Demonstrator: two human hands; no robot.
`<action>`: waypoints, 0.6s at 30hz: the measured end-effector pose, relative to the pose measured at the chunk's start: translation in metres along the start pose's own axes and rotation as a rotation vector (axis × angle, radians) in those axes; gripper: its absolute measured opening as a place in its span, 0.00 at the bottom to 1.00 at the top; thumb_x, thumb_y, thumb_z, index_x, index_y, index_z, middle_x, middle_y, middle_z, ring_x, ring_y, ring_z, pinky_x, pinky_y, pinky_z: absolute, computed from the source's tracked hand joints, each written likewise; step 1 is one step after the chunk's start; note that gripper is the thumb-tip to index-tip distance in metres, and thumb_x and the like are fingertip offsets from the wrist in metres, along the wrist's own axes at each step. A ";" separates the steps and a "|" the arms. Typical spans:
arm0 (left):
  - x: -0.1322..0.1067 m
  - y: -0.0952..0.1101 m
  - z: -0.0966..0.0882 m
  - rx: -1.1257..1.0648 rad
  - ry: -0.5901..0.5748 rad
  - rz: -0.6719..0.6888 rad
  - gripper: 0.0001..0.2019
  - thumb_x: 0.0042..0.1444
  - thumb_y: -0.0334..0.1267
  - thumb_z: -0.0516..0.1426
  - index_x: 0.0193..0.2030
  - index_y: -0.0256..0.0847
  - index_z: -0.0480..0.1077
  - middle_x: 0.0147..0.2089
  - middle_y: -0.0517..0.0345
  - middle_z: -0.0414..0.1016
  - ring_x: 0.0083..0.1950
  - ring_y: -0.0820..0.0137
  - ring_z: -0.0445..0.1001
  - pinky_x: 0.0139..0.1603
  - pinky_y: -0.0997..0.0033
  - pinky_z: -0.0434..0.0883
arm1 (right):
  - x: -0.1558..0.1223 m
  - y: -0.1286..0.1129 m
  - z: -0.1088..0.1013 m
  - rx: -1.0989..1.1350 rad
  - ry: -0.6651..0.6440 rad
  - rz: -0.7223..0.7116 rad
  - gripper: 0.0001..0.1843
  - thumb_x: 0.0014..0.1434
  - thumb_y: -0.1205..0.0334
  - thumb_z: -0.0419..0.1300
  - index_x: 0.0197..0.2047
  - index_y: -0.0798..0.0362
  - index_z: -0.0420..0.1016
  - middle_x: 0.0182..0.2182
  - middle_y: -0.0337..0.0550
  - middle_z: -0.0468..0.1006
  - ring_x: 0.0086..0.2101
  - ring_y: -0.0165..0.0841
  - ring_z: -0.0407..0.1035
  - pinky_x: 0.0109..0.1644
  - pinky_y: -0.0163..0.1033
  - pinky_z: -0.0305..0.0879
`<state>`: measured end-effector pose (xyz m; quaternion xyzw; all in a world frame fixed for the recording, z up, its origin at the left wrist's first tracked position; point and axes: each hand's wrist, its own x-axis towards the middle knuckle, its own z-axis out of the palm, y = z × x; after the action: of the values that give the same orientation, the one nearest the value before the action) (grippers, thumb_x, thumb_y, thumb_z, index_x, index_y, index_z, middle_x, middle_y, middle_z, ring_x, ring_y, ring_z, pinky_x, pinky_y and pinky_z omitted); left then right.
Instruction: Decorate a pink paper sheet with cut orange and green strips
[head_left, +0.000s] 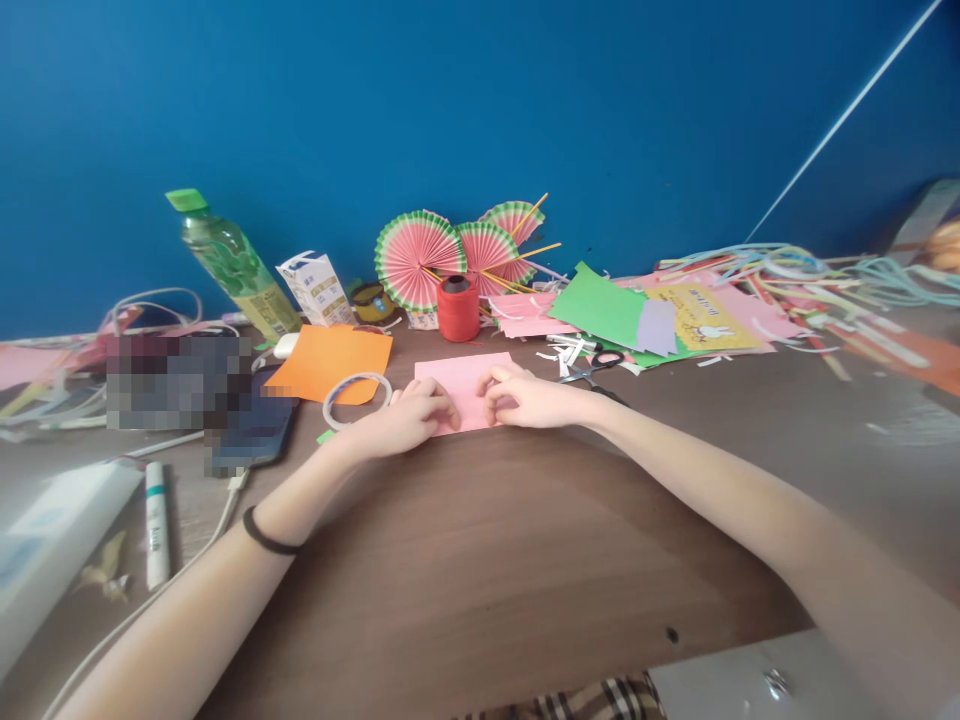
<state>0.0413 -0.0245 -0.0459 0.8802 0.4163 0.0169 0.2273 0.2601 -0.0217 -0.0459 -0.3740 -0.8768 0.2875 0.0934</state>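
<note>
A sheet of pink paper (463,378) lies on the brown table in front of me. My left hand (409,415) is at its lower left, the curled fingers pressing on the front edge. My right hand (525,397) covers the right side, with thumb and fingers bent together on the paper. Both hands partly hide the sheet. Beside my left hand is a white roll of tape (330,405), close to an orange sheet (330,360). Scissors with black handles (604,362) lie open just beyond my right hand.
Pink-and-green folded paper fans (420,255) lean at the blue wall behind a red thread spool (458,312). Green paper (600,312) and paper strips (795,275) pile at the right. A bottle (232,262), phone (259,425), marker (156,530) and cable (225,515) are at the left.
</note>
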 end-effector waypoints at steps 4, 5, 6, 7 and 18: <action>-0.002 0.000 -0.001 0.022 0.006 -0.010 0.12 0.49 0.28 0.47 0.32 0.42 0.69 0.43 0.56 0.62 0.45 0.64 0.59 0.49 0.61 0.57 | -0.005 0.001 -0.009 -0.036 -0.028 0.052 0.11 0.49 0.75 0.52 0.26 0.52 0.73 0.48 0.43 0.64 0.51 0.40 0.54 0.57 0.52 0.47; -0.003 0.000 -0.001 0.024 0.010 -0.007 0.11 0.49 0.28 0.47 0.32 0.42 0.69 0.43 0.56 0.62 0.45 0.64 0.60 0.49 0.61 0.57 | -0.007 0.003 -0.011 -0.030 -0.042 0.056 0.11 0.48 0.74 0.53 0.27 0.52 0.74 0.48 0.43 0.63 0.50 0.40 0.54 0.56 0.51 0.49; -0.004 0.000 -0.002 0.023 0.010 -0.004 0.11 0.50 0.29 0.47 0.32 0.42 0.69 0.43 0.56 0.62 0.45 0.65 0.60 0.49 0.62 0.57 | -0.008 0.004 -0.014 -0.019 -0.062 0.054 0.11 0.48 0.74 0.53 0.28 0.52 0.74 0.49 0.43 0.63 0.50 0.39 0.54 0.55 0.49 0.51; -0.006 0.000 -0.004 0.014 0.006 0.000 0.12 0.51 0.29 0.46 0.33 0.42 0.70 0.43 0.55 0.62 0.45 0.65 0.60 0.49 0.62 0.57 | -0.009 0.007 -0.016 -0.006 -0.084 0.048 0.10 0.48 0.73 0.54 0.29 0.51 0.74 0.49 0.43 0.63 0.50 0.39 0.54 0.55 0.48 0.52; -0.017 -0.005 -0.019 0.077 0.026 0.085 0.09 0.51 0.32 0.48 0.30 0.40 0.69 0.37 0.56 0.66 0.39 0.70 0.64 0.43 0.71 0.62 | -0.012 0.013 -0.022 -0.065 -0.078 0.038 0.02 0.48 0.67 0.57 0.29 0.54 0.71 0.30 0.42 0.70 0.34 0.33 0.63 0.38 0.37 0.59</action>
<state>0.0221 -0.0272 -0.0288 0.9049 0.3818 0.0220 0.1870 0.2843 -0.0137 -0.0346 -0.3821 -0.8814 0.2747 0.0413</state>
